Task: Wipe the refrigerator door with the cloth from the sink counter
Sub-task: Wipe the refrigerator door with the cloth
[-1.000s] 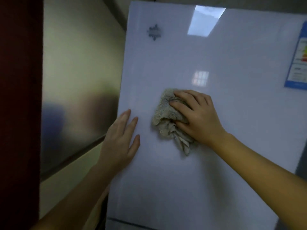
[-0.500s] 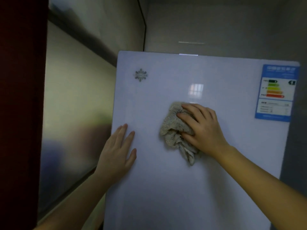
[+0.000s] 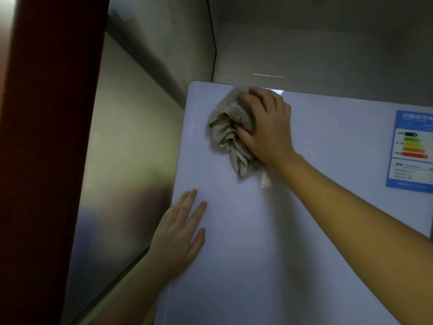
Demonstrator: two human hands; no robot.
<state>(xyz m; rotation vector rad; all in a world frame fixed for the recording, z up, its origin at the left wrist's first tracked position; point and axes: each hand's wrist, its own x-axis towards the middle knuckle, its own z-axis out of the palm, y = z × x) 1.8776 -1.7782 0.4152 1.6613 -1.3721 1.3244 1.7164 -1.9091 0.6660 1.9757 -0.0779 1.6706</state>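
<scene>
The white refrigerator door (image 3: 293,242) fills the lower right of the head view. A crumpled beige cloth (image 3: 228,129) lies bunched against the door just below its top edge, left of centre. My right hand (image 3: 267,127) presses on the cloth, with the fingers bent over its right side and the thumb tucked into its folds. My left hand (image 3: 180,233) rests flat on the door near its left edge, fingers straight and pointing up, holding nothing.
A blue energy label (image 3: 412,148) is stuck on the door at the right. A shiny metal panel (image 3: 121,160) runs along the refrigerator's left side. A dark red frame (image 3: 46,160) stands at the far left. A grey wall (image 3: 316,43) rises above the refrigerator.
My right hand has slid the cloth up and left from mid-door to just below the top edge. The view has tilted upward. My left hand stays flat on the door.
</scene>
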